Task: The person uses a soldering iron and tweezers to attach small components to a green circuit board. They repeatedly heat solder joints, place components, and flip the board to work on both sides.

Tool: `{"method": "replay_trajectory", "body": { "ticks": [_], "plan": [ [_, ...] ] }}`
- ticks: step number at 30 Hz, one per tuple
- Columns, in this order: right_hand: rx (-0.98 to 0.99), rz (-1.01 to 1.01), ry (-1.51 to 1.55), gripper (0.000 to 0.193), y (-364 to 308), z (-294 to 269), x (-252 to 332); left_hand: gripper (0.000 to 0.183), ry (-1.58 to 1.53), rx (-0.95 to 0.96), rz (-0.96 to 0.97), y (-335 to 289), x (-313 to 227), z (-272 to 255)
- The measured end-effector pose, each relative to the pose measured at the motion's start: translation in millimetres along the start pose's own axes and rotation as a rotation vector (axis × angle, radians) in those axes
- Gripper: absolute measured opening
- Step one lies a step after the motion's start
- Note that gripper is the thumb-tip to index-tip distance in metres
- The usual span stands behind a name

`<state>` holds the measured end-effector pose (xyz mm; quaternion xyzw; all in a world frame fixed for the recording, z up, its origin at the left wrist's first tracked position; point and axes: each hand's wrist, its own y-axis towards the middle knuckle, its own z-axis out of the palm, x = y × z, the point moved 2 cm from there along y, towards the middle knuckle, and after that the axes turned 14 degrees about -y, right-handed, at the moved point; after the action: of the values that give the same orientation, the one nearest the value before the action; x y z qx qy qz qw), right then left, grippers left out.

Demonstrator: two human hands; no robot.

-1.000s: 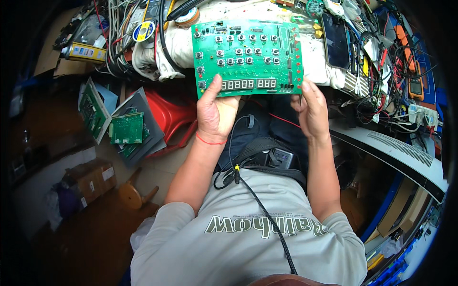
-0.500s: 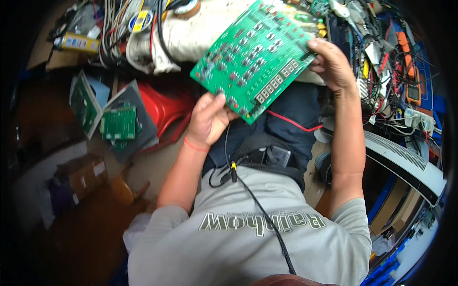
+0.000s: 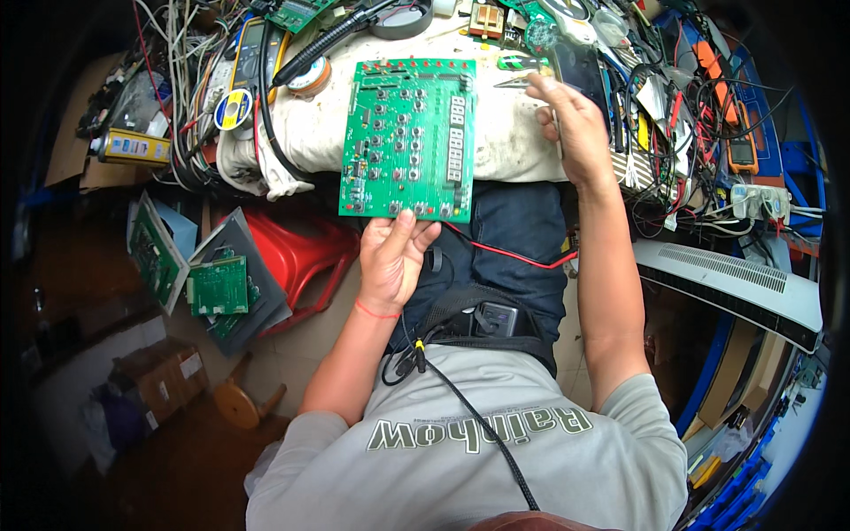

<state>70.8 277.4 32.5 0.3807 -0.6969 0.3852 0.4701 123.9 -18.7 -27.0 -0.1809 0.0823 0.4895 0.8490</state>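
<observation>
A green circuit board (image 3: 421,190) with rows of push buttons and a column of digit displays is held nearly upright over the near edge of the cloth-covered bench. My left hand (image 3: 391,257) pinches its bottom edge, thumb on the component side and fingers behind. My right hand (image 3: 577,133) is off the board, raised to its right with the fingers loosely apart; I see nothing held in it. Close to its fingertips lie a green-handled tool (image 3: 517,63) and a thin pointed metal tool (image 3: 513,83). A red wire (image 3: 509,253) runs across my lap below the board.
White cloth (image 3: 518,146) covers the bench. A yellow-edged multimeter (image 3: 252,53), a solder spool (image 3: 234,110) and tangled cables stand left. Tools and leads crowd the right, above a white slotted casing (image 3: 726,274). A red stool (image 3: 288,243) and more circuit boards (image 3: 219,288) are low left.
My right hand has let go of the board's right corner. The board has turned from slanted to nearly straight and now sits further left in view, held by my left hand alone.
</observation>
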Motion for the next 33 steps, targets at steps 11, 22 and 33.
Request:
{"method": "replay_trajectory", "body": {
  "ticks": [11, 22, 33],
  "plan": [
    [0.521, -0.211, 1.103, 0.072, -62, -12, -17, 0.018, -0.161, -0.080, 0.084, 45, 54, 8],
    [0.301, -0.111, 0.515, 0.057, -105, 41, -20, 0.024, -0.040, -0.144, 0.010, 46, 53, -6],
    [0.108, -0.089, 0.177, 0.038, -110, 90, -33, 0.042, -0.017, -0.161, 0.046, 29, -22, -26]
  ]
}}
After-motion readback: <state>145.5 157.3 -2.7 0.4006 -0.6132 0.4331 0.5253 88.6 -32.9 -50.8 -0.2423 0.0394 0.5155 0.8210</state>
